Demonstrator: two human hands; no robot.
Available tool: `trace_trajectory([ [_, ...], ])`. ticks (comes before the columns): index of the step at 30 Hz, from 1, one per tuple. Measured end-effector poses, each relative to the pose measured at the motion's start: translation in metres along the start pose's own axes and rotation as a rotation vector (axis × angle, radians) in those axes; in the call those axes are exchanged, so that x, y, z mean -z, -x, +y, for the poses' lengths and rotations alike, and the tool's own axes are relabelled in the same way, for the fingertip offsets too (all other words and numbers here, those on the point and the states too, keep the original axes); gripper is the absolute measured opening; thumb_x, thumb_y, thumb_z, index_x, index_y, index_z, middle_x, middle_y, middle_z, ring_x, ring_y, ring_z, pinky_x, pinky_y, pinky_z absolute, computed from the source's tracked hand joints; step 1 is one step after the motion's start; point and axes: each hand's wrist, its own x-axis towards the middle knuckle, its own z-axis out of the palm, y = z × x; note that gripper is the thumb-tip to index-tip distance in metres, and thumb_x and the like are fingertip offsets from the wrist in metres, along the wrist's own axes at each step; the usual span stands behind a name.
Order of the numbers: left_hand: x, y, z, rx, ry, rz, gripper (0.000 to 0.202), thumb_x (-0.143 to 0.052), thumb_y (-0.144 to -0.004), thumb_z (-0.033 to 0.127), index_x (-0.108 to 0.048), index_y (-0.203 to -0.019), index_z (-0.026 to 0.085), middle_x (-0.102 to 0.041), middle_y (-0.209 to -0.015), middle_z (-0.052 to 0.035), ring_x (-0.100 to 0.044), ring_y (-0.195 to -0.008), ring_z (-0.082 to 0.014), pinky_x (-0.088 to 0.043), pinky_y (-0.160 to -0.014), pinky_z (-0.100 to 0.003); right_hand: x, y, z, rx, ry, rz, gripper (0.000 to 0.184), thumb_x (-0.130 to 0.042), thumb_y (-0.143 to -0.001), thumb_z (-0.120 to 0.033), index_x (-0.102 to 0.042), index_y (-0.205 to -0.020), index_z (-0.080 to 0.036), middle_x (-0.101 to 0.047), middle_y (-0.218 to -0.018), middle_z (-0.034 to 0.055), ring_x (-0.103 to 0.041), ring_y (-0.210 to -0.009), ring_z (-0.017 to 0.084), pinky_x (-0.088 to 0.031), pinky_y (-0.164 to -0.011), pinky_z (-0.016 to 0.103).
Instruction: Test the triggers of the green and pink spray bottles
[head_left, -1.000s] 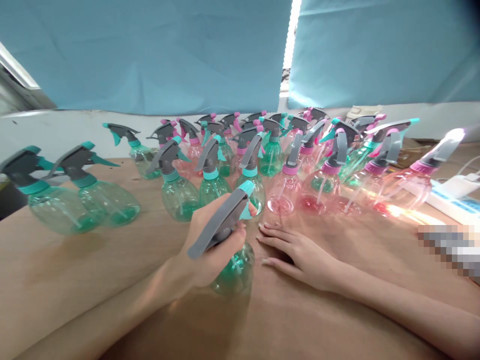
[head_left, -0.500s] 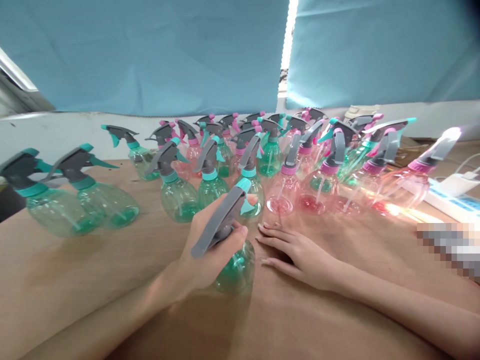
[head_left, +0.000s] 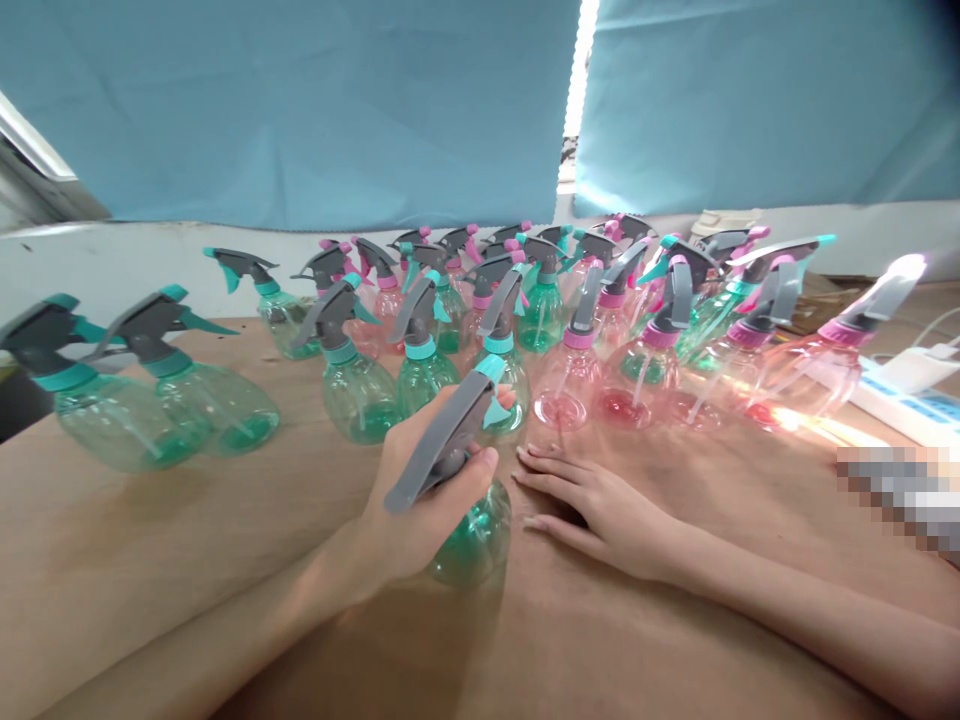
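My left hand point(head_left: 420, 500) is wrapped round the neck of a green spray bottle point(head_left: 472, 530) with a grey trigger head and teal nozzle; the bottle stands on the brown table point(head_left: 187, 540) in front of me. My right hand point(head_left: 592, 505) lies flat on the table just right of that bottle, fingers stretched out and pointing left, holding nothing. Right behind both hands stand rows of green spray bottles point(head_left: 356, 385) and pink spray bottles point(head_left: 637, 370).
Two more green bottles point(head_left: 195, 395) stand apart at the far left. A white power strip point(head_left: 911, 400) with a cable lies at the right edge. Blue curtains point(head_left: 337, 100) hang behind the table, over a white ledge.
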Motion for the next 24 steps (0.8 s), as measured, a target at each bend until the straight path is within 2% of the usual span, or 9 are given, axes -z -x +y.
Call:
trace_trajectory([
  [6,0.0013,-0.0009,-0.0014,0.003,-0.008,-0.022,0.047,-0.051,-0.08,0.039,-0.051,-0.126,0.05,-0.064,-0.07,0.0035,-0.066,-0.069,-0.0267,-0.048,-0.053,-0.04,-0.0006,0.0006,0.0006,0.006,-0.009,0.014,0.051,-0.048,-0.096,-0.048,-0.051,-0.139,-0.021,-0.05,-0.145,0.0097,-0.046,-0.133,0.028,-0.038,-0.111,0.049],
  [14,0.0006,-0.0007,0.0,0.032,-0.001,0.012,0.033,-0.052,-0.081,0.038,-0.056,-0.112,0.05,-0.065,-0.071,0.0042,-0.069,-0.079,-0.0275,-0.052,-0.058,-0.041,-0.0004,0.0003,0.0003,-0.004,-0.017,0.007,0.051,-0.048,-0.096,-0.049,-0.052,-0.139,-0.021,-0.051,-0.144,0.0093,-0.046,-0.133,0.028,-0.039,-0.111,0.049],
  [17,0.0004,0.0001,-0.002,0.026,0.001,0.01,0.033,-0.052,-0.081,0.041,-0.056,-0.113,0.048,-0.067,-0.076,0.0037,-0.069,-0.082,-0.0277,-0.052,-0.058,-0.041,0.0002,0.0002,-0.0001,-0.007,-0.007,-0.007,0.052,-0.047,-0.096,-0.049,-0.052,-0.139,-0.02,-0.05,-0.145,0.0101,-0.045,-0.134,0.028,-0.038,-0.112,0.048],
  [24,0.0007,0.0008,-0.0005,0.053,0.01,0.005,0.034,-0.053,-0.08,0.045,-0.057,-0.114,0.048,-0.066,-0.075,0.0023,-0.066,-0.08,-0.0291,-0.052,-0.06,-0.042,0.0006,-0.0002,-0.0005,-0.006,0.008,-0.019,0.053,-0.045,-0.097,-0.05,-0.052,-0.139,-0.017,-0.049,-0.146,0.0107,-0.045,-0.135,0.028,-0.038,-0.112,0.048],
])
